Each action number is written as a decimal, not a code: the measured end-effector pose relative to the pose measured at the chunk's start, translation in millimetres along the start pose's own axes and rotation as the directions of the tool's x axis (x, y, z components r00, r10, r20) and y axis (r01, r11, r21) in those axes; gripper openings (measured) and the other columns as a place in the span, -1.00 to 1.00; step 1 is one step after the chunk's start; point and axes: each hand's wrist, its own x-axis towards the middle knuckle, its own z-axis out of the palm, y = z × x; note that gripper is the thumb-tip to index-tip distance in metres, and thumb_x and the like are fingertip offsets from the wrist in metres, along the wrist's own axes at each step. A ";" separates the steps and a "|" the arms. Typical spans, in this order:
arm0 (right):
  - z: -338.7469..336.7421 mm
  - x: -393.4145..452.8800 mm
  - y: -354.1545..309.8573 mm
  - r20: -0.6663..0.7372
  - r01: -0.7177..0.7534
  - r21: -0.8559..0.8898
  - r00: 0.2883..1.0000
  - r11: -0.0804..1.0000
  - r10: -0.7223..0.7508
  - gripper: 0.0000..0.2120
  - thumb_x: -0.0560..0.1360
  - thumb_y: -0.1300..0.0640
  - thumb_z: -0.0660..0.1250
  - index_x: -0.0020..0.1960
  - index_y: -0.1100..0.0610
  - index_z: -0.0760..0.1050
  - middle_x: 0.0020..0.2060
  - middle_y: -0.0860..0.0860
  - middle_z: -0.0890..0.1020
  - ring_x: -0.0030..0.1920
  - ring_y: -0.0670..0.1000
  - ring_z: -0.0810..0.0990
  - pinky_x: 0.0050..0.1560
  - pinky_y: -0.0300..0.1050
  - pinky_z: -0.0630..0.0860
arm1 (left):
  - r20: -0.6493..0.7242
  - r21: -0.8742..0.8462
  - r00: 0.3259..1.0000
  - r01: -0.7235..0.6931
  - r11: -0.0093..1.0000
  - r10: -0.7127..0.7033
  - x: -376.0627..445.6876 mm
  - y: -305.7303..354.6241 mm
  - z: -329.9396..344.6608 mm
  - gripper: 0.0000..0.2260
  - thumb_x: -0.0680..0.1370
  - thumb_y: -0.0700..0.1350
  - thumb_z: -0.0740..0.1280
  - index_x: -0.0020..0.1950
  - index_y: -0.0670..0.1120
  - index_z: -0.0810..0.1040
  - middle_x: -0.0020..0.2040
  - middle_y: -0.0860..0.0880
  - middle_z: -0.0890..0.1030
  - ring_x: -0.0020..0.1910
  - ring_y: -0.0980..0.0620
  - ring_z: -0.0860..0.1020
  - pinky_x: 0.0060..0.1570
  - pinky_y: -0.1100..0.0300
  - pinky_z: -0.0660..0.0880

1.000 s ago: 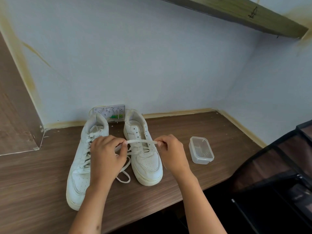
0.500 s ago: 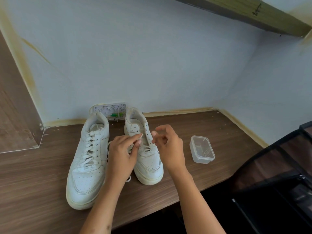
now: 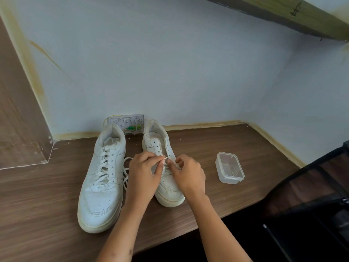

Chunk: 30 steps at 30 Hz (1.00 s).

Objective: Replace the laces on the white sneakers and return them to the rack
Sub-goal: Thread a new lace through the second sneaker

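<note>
**Threading a lace into the right-hand sneaker**

Pinching the stiff tip of a flat white lace (image 3: pixel 165 158) between thumb and forefinger, the left hand (image 3: pixel 144 173) holds it just above the eyelet rows of the right-hand sneaker (image 3: pixel 166 178). The right hand (image 3: pixel 189 175) curls over the same shoe's tongue, its fingertips at the eyelets; whether they grip the lace or only touch the leather cannot be told. Slack from the lace loops down between the two shoes.

This sneaker is smooth white leather with a perforated toe and a thick rubbery sole, its upper eyelets bare. Just beside it stands the left-hand sneaker (image 3: pixel 103 178), the same make, fully laced in a neat criss-cross. Both point toward the person on a dark wood-grain tabletop (image 3: pixel 226 144).

Right of the shoes sits a small clear plastic container (image 3: pixel 229 168), rectangular with rounded corners. Behind the heels, against the pale blue wall (image 3: pixel 170 63), is a white wall plate (image 3: pixel 126 122) with something green in it. A black mesh-sided rack (image 3: pixel 311 195) shows at the lower right.
</note>
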 end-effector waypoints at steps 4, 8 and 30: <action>0.6 1.1 -3.7 -0.003 0.047 -0.009 0.999 0.999 -0.047 -0.72 0.58 -0.14 0.22 -0.01 0.06 0.55 -0.16 -0.05 0.61 -0.21 -0.03 0.56 -0.26 -0.17 0.39 | 0.035 0.016 0.999 -0.012 1.000 0.011 -2.9 -2.2 5.4 -0.84 0.44 -0.21 0.50 0.00 -0.09 0.71 -0.14 0.05 0.58 -0.13 0.03 0.50 -0.08 0.00 0.54; -4.4 1.0 -2.6 0.039 0.070 0.038 0.997 0.997 -0.071 -0.66 0.58 0.01 0.23 -0.36 0.00 0.34 -0.38 -0.08 0.48 -0.42 -0.09 0.38 -0.38 -0.21 0.24 | 0.044 0.063 0.999 -0.018 0.998 0.015 -5.8 -1.8 8.2 -0.82 0.44 -0.23 0.48 0.04 -0.13 0.69 -0.13 0.01 0.60 -0.12 -0.01 0.51 -0.08 -0.01 0.55; -10.0 -4.5 13.3 0.087 0.116 0.200 0.987 0.973 -0.135 -0.88 0.58 0.03 0.30 -0.05 -0.03 0.62 -0.24 -0.15 0.61 -0.22 -0.17 0.57 -0.17 -0.19 0.52 | 0.086 0.284 0.995 -0.067 0.956 0.044 -5.3 4.3 10.6 -0.83 0.33 -0.18 0.58 -0.19 0.06 0.70 -0.16 0.14 0.58 -0.06 0.01 0.48 0.23 -0.06 0.23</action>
